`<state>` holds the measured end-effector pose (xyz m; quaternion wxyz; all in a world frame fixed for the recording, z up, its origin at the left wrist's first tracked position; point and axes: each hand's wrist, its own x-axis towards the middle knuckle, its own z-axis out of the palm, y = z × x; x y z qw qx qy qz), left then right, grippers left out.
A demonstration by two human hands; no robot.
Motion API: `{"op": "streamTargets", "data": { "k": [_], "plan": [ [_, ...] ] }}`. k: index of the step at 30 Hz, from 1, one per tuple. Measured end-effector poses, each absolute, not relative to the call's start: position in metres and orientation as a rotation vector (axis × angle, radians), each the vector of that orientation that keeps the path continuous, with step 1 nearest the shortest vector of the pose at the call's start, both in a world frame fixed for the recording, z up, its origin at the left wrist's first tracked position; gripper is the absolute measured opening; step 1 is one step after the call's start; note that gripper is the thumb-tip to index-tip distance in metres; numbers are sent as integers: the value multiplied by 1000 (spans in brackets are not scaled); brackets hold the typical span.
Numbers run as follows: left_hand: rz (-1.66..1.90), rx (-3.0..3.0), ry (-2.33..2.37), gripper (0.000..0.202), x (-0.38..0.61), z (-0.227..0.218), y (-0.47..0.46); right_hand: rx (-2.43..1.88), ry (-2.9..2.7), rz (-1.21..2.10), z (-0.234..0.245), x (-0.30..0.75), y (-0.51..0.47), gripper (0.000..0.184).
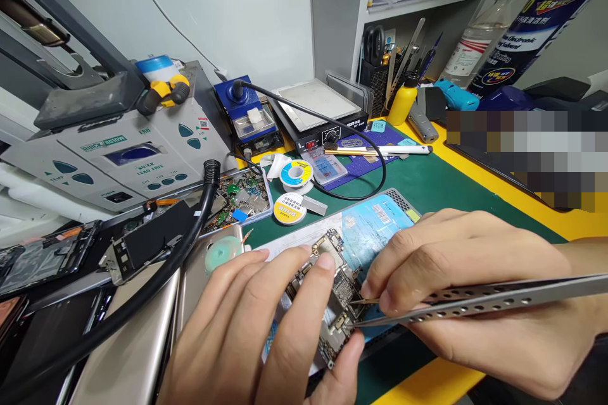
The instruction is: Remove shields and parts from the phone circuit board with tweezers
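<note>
Head cam: left hand (247, 323) pinches a phone logic board (335, 294), held tilted just above a printed card on the bench. Left fingers (325, 261) are closed on the board's edges, with one fingertip on its upper end and another at its lower end. Right hand (456, 278) comes in from the right, fingers (418, 253) closed around perforated steel tweezers (479, 302). Tweezer tips (358, 313) sit at the board's right edge among the components. Can't tell whether they're pinching anything.

Card (375, 234) has a blue printed area and a barcode, and lies on a green mat (451, 202), which covers the yellow bench (522, 205). Near the hands: round teal-topped tin (223, 254), just left of the board. Beyond it, solder wire spool (296, 176), yellow-labelled roll (289, 209), and a tray of loose boards (237, 199).

Back row: hot-air rework station (128, 158) with black hose (199, 228), blue soldering iron stand (244, 114), and preheater plate (316, 101). White-handled tool (380, 150) lies on a purple mat (361, 168). Right rear: yellow bottle (400, 101) beside a black mesh holder (377, 82) of scissors and tools. Dismantled phone parts (147, 247) lie at far left.
</note>
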<state>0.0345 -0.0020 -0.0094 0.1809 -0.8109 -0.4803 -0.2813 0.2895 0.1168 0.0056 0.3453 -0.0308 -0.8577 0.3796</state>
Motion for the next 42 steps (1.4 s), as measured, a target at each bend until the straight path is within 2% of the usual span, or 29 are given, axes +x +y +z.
{"op": "streamTargets", "data": {
  "k": [26, 42],
  "plan": [
    [-840, -2231, -1430, 42, 40, -6, -1, -115, -2198, 967, 6, 288, 115, 27],
    [-808, -2234, -1356, 51, 31, -10, 1, -104, -2175, 962, 4, 288, 114, 25]
  ]
}}
